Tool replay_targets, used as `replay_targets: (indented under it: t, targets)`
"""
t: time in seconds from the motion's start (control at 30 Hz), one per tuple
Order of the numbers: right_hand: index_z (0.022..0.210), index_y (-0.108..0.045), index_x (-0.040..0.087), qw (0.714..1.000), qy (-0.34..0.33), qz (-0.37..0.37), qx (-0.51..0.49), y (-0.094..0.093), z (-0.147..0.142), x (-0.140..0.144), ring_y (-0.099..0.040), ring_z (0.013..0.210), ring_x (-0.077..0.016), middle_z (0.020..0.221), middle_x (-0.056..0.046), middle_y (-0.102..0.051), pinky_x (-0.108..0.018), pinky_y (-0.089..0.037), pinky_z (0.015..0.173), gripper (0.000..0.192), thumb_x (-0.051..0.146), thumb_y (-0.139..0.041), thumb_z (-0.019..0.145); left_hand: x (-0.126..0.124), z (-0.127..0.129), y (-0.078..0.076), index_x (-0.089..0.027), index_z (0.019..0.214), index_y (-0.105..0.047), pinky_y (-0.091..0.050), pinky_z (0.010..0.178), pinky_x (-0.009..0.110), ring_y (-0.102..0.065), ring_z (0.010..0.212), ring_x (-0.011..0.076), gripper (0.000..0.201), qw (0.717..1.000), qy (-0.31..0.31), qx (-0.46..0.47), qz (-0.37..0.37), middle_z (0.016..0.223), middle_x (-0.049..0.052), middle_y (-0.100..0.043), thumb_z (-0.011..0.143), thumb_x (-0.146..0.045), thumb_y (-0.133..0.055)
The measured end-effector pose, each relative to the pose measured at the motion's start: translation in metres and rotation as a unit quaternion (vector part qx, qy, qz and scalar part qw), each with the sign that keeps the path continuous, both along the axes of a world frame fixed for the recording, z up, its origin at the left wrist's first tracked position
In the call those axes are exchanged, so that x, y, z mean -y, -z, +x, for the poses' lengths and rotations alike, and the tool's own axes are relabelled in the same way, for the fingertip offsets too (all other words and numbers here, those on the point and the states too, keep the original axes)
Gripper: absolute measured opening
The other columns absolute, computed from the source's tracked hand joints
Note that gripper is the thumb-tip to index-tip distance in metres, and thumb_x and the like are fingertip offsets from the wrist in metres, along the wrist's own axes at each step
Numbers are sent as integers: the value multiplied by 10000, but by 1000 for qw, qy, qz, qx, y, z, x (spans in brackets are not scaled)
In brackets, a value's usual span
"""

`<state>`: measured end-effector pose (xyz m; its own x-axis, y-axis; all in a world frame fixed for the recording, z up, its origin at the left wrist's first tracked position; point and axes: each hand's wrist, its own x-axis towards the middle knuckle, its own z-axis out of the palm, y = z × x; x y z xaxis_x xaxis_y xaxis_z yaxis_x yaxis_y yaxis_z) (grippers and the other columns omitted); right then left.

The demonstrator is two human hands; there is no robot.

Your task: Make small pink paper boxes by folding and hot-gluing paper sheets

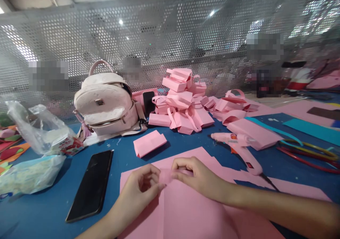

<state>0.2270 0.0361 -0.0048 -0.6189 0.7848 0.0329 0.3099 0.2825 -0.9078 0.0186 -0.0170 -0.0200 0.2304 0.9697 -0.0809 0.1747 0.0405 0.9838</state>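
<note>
Fingertips of the left hand (142, 186) and right hand (198, 177) are narrowly pinching a small pink paper piece (165, 176), partly hiding it, above large pink paper sheets (202, 217). Beyond, a folded pink paper box (149, 144) is lying; a black rectangular phone (91, 186) is resting leftward, a pink plastic glue gun (241, 147) rightward, and a pink paper-box heap (183, 106) is standing behind.

From the head, one camera looks forward, downward across the blue table (39, 214)

Curled left hand (142, 186) near curled right hand (199, 178)
</note>
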Motion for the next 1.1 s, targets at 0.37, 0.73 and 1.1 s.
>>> replay_targets:
  t: [0.37,0.73,1.1]
  targets:
    - [749,-446,214,974,184,11,-133,-27,16,-1,-291,550,-102,630,69,-330,-218,-245,493,435,600,-597,881,-36,-75,-54,-138,656,-597,-342,545,184,-485,579,85,306,997,47,-61,-30,611,-40,-567,655,-303,-855]
    - [874,-644,143,949,-214,-230,18,-41,35,53,-596,669,-155,772,-26,-624,-226,-416,573,629,719,-771,654,-15,-49,-54,-129,744,-662,-413,568,201,-545,560,94,394,997,16,46,-60,657,-9,-648,580,-393,-904]
    - [854,-558,166,952,-161,-250,-71,-7,-31,21,-492,442,-61,613,58,-572,-168,-410,456,195,329,-656,901,1,-23,-18,-191,774,-516,-292,509,214,-416,516,80,389,993,110,-44,-25,575,-105,-490,594,-277,-850]
